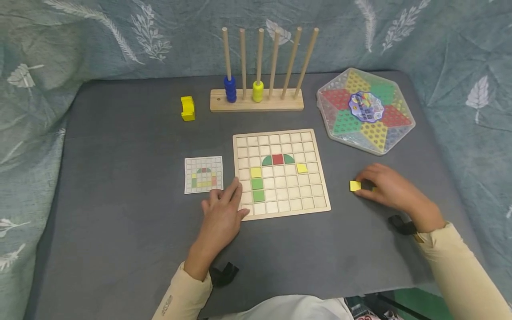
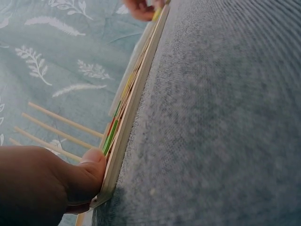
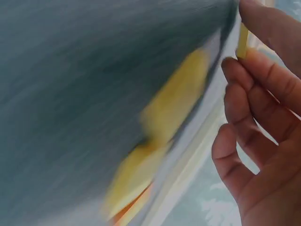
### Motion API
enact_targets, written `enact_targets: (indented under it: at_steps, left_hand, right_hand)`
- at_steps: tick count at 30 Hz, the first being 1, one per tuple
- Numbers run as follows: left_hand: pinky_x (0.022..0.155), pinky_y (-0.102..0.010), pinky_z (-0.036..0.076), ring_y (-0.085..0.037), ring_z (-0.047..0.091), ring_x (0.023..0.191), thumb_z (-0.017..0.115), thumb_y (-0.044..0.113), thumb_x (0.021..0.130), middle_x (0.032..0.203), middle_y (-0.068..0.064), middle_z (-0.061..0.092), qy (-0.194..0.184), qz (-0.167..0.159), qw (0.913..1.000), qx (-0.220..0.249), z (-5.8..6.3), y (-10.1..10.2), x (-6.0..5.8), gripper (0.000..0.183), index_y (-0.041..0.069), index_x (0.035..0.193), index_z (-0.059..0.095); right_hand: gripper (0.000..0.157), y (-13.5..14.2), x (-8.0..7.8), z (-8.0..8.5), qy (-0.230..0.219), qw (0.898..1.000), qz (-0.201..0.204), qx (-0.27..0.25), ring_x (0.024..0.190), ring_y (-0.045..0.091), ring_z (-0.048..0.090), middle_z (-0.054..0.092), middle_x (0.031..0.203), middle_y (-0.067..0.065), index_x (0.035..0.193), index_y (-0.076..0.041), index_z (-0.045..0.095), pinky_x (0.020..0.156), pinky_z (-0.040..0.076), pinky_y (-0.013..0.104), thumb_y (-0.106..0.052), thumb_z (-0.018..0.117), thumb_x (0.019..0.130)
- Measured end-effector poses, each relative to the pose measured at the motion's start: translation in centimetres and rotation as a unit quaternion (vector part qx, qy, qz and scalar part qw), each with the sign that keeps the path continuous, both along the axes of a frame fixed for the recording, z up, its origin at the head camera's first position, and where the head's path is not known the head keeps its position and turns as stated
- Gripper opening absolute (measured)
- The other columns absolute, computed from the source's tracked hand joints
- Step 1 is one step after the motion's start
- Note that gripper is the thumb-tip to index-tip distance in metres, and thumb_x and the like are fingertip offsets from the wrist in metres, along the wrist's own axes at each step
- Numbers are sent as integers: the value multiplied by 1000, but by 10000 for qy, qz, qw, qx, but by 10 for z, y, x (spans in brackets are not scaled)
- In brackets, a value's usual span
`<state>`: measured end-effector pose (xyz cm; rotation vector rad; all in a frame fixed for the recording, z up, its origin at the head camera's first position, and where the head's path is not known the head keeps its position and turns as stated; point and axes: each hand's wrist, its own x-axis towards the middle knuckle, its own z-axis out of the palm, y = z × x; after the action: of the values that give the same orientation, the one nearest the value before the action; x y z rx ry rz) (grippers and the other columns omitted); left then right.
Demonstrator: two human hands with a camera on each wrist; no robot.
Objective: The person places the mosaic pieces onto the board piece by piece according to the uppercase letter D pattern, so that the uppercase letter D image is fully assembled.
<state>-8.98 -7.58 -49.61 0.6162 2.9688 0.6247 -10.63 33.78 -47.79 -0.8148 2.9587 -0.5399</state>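
Observation:
My right hand pinches a yellow square tile between thumb and fingertips, just above the table to the right of the grid board. More yellow pieces lie blurred below this hand in the right wrist view. My left hand rests on the board's left edge near its front corner, fingers extended, thumb on the rim. Set in the board are a red tile between two green quarter-round pieces, a yellow tile over two green tiles at left, and a yellow tile sitting slightly askew at right.
Left of the board lies a printed pattern card. Behind stands a wooden peg rack with blue and yellow beads. A yellow arch-shaped block is at back left, and a hexagonal Chinese checkers box at back right.

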Motion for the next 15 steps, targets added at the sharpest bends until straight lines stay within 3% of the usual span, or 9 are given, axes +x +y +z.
enact_targets:
  at_steps: [8, 15]
  left_hand:
    - [75, -49, 30, -36, 44, 105, 71, 27, 87, 150, -12, 41, -72, 56, 9999, -56, 2, 1, 1, 61, 3, 138, 50]
    - [74, -47, 28, -35, 43, 103, 71, 25, 86, 149, -13, 41, -33, 94, 9999, -41, 2, 4, 2, 60, 1, 137, 51]
  right_hand:
    - [24, -50, -28, 14, 13, 9994, 240, -250, 80, 16, 60, 67, 87, 2, 90, -9, 70, 70, 48, 37, -21, 83, 74]
    - [26, -54, -30, 20, 306, 9978, 362, -467, 75, 14, 60, 66, 81, 2, 88, -9, 70, 67, 47, 34, -18, 86, 69]
